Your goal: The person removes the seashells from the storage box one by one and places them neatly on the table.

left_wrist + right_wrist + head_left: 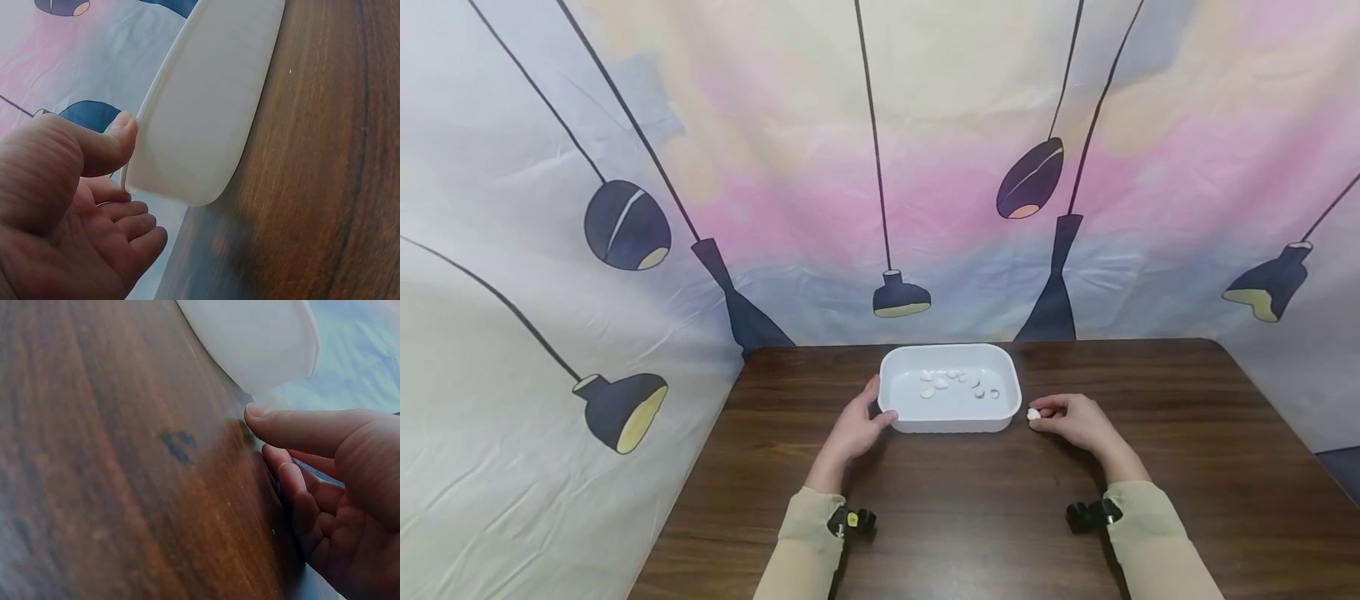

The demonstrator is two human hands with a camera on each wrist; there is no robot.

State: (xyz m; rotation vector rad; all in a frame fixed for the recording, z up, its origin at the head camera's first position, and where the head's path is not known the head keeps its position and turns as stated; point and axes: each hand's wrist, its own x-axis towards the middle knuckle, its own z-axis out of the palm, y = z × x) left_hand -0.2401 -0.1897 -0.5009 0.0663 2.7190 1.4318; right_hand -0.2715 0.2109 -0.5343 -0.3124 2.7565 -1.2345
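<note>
Right hand pinches white piece just right of tray, whose long axis runs left to right; left hand grips its left end

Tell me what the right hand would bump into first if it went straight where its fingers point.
Probably the right end of the white tray; the small white piece pinched by the right hand would likely touch first, though depth is hard to judge.

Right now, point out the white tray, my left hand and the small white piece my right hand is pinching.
White tray (952, 426), head view: front outer wall.
Left hand (855, 424), head view: back of the hand.
Small white piece (1033, 414), head view: its exposed side.
</note>
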